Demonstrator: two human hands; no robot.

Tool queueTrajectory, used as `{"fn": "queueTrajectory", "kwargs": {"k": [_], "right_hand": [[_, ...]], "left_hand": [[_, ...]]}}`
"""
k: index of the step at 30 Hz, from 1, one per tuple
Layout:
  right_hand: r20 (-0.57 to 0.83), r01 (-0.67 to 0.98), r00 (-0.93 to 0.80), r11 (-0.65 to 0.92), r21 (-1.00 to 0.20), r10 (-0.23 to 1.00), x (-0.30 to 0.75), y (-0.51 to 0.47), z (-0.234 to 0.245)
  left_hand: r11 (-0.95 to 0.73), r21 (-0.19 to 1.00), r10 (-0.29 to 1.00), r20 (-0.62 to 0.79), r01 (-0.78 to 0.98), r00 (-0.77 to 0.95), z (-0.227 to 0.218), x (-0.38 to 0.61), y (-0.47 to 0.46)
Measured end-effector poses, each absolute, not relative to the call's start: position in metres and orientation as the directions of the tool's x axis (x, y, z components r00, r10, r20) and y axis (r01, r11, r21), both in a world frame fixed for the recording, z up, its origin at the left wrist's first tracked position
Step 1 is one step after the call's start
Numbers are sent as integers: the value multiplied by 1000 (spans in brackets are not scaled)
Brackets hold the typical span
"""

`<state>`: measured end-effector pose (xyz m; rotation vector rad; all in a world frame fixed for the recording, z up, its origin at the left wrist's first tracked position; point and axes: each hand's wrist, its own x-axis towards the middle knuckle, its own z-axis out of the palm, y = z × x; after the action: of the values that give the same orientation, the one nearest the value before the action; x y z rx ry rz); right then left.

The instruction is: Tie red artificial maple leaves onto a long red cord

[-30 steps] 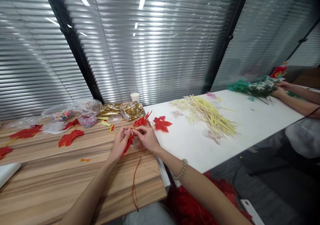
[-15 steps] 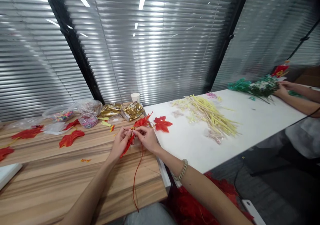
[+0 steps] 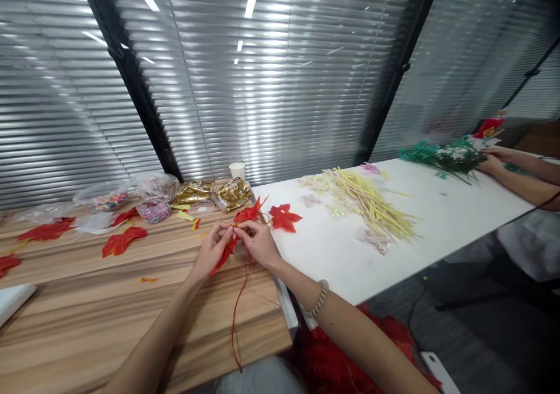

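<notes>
Above the wooden table's right edge, my left hand (image 3: 212,250) and my right hand (image 3: 259,243) meet with their fingertips together. My left hand is closed on a red artificial maple leaf (image 3: 226,258), whose lower part hangs under the fingers. My right hand pinches at the leaf's stem end, where a thin red cord (image 3: 238,309) runs; fingers hide the exact contact. That cord trails down to the table's front edge. Just beyond the fingertips is another red leaf (image 3: 249,211), and one more maple leaf (image 3: 284,218) lies on the white table.
Gold packets (image 3: 231,194), a paper cup (image 3: 237,171) and bags of colourful beads (image 3: 154,208) line the back. Yellow strips (image 3: 371,204) are heaped on the white table (image 3: 332,271). At far right, another person's hands (image 3: 492,161) hold green-and-white artificial flowers (image 3: 459,154). Red leaves (image 3: 332,362) fill the space below.
My hands stay almost in place, with only slight finger movement at the leaf's stem. At far right, the other person's hands and flowers have shifted slightly.
</notes>
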<state>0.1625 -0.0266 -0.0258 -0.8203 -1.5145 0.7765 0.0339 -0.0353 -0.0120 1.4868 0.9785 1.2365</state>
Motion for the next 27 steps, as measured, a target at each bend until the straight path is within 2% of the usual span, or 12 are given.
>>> {"fn": "queueTrajectory", "kwargs": {"k": [8, 14, 19, 27], "right_hand": [[505, 55, -57, 507, -860, 861, 160, -25, -29], [566, 70, -115, 576, -815, 816, 158, -20, -35], [520, 61, -80, 525, -849, 850, 159, -21, -33], [486, -19, -41, 485, -874, 873, 159, -25, -29]], "left_hand": [[-247, 965, 962, 233, 89, 145, -17, 31, -32], [-252, 967, 965, 248, 42, 88, -16, 31, -32], [-246, 969, 968, 244, 34, 65, -15, 32, -33], [-251, 954, 964, 231, 163, 130, -14, 27, -32]]}}
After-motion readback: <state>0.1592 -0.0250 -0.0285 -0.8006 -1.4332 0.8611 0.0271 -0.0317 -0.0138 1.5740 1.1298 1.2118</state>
